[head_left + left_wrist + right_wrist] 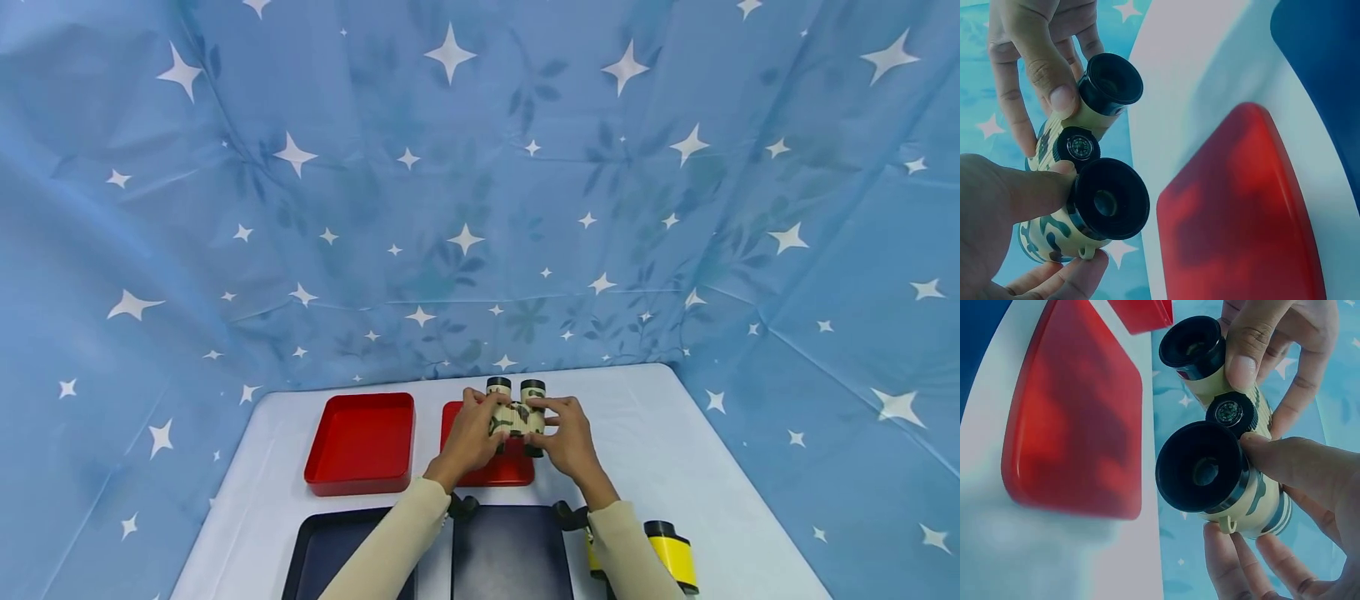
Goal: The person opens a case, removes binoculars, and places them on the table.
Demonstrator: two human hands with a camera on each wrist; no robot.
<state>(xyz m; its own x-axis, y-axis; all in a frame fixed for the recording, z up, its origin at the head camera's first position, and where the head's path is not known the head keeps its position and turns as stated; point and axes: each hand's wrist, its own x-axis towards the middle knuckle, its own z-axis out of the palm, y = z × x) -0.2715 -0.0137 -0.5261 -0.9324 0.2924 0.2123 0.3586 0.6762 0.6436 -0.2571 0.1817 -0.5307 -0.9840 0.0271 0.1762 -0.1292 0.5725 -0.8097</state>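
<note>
Camouflage binoculars [517, 418] with black eyecups are held in both hands above a red rectangular lid-like piece [497, 475]. My left hand [469, 435] grips the left barrel, thumb on top near the hinge. On the other side, my right hand [570, 440] grips the right barrel the same way. A small round compass [1079, 147] sits between the two black eyecups [1200, 467], which face back toward the wrists. In the right wrist view a small strap loop [1227, 524] juts from the barrel, and fingers support it from beneath.
An open red box [360, 442] stands to the left on the white table [630, 417]. Two dark trays [512, 550] lie at the near side. Yellow-and-black binoculars [672, 558] are partly hidden by my right sleeve. Blue star-patterned cloth [465, 275] surrounds the table.
</note>
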